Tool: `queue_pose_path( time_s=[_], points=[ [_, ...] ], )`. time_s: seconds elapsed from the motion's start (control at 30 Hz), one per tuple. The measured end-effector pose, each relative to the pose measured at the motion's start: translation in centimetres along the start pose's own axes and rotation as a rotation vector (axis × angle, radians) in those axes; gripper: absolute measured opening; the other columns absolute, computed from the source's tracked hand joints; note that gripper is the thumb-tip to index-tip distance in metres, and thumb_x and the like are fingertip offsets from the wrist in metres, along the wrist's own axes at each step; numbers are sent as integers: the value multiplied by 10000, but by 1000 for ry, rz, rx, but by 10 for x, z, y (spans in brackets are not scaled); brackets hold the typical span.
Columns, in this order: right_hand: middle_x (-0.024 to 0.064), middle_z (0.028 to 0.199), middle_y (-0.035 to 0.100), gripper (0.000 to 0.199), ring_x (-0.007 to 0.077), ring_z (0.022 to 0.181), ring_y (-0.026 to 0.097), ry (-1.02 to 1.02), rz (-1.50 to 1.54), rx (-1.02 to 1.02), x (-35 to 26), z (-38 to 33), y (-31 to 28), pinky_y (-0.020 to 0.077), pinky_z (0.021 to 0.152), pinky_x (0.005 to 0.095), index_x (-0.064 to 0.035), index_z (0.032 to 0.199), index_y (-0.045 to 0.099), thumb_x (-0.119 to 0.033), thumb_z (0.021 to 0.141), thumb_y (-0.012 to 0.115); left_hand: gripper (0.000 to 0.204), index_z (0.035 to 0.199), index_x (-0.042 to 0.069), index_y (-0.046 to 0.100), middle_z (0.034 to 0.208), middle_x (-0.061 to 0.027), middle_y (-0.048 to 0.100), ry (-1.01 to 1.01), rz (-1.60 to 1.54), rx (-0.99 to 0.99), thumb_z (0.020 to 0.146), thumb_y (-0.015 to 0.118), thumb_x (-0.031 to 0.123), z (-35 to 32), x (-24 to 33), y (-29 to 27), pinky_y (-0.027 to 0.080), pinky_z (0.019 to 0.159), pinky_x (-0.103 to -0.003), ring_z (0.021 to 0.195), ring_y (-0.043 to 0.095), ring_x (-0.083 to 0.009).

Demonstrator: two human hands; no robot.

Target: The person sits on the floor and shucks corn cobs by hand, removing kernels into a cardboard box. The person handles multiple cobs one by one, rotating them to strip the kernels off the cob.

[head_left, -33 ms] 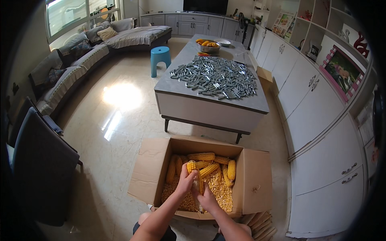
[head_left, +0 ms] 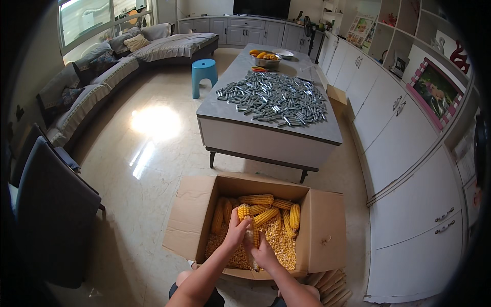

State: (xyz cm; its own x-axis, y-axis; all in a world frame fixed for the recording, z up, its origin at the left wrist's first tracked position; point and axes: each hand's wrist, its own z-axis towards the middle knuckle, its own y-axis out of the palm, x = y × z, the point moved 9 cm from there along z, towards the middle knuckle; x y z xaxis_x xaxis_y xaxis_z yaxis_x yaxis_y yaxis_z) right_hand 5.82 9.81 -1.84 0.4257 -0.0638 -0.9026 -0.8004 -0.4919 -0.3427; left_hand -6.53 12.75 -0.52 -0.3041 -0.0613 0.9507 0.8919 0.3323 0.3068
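My left hand (head_left: 237,230) is closed round the upper part of a corn cob (head_left: 249,231), and my right hand (head_left: 264,254) grips it lower down. The cob stands tilted above the open cardboard box (head_left: 190,217). Yellow kernels cover its top and right side; a pale strip down the middle and the lower end look bare. Below my hands, loose corn kernels (head_left: 282,247) spread over the box's bottom. Several whole yellow corn cobs (head_left: 255,199) lie along its far side, with another cob (head_left: 294,216) at the right wall. My hands hide part of the kernels.
Past the box stands a grey-topped table (head_left: 217,110), covered with many small metal cylinders (head_left: 279,97) and bearing a metal bowl of corn (head_left: 266,57). A blue stool (head_left: 204,77) is left of it. White cabinets (head_left: 409,204) line the right; a dark chair (head_left: 61,210) stands left.
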Motion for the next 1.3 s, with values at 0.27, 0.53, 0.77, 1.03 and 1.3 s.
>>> queue_pose_path(
  time_s=[0.27, 0.53, 0.77, 1.03, 1.3],
  points=[
    [245, 1062, 539, 517, 395, 982, 525, -5, 84, -2, 6, 2, 5, 420, 807, 409, -7, 1173, 373, -342, 823, 554, 304, 1136, 29, 392, 933, -31, 480, -43, 55, -22, 903, 487, 199, 0, 5, 3, 395, 755, -229, 846, 451, -99],
    [170, 1088, 535, 464, 272, 1014, 527, -9, 248, -43, 19, 7, 6, 397, 859, 348, -10, 1195, 377, -278, 852, 537, 370, 1189, 27, 357, 998, -56, 474, -58, 18, -88, 892, 500, 196, 0, -3, 7, 391, 797, -234, 907, 454, -116],
    [84, 1145, 478, 442, 153, 1031, 456, -86, 346, -130, 5, 7, 14, 365, 901, 285, -11, 1277, 311, -171, 903, 484, 340, 1170, 67, 364, 1007, -31, 480, -248, -234, -69, 904, 481, 244, 1, -21, -3, 407, 782, -249, 901, 469, -96],
    [97, 1129, 480, 429, 177, 1020, 470, -70, 445, -98, 20, 6, 11, 369, 890, 312, -5, 1244, 334, -160, 877, 494, 369, 1192, 75, 385, 1012, -25, 494, -203, -189, -88, 877, 505, 226, -4, -9, 8, 392, 809, -247, 905, 474, -110],
    [137, 1156, 481, 476, 223, 1049, 479, -68, 251, -70, 3, 3, 9, 373, 893, 330, 0, 1262, 303, -165, 864, 503, 296, 1124, 60, 398, 955, -33, 485, -224, -155, 24, 882, 504, 192, -2, -12, -3, 391, 777, -244, 875, 456, -105]
  ],
)
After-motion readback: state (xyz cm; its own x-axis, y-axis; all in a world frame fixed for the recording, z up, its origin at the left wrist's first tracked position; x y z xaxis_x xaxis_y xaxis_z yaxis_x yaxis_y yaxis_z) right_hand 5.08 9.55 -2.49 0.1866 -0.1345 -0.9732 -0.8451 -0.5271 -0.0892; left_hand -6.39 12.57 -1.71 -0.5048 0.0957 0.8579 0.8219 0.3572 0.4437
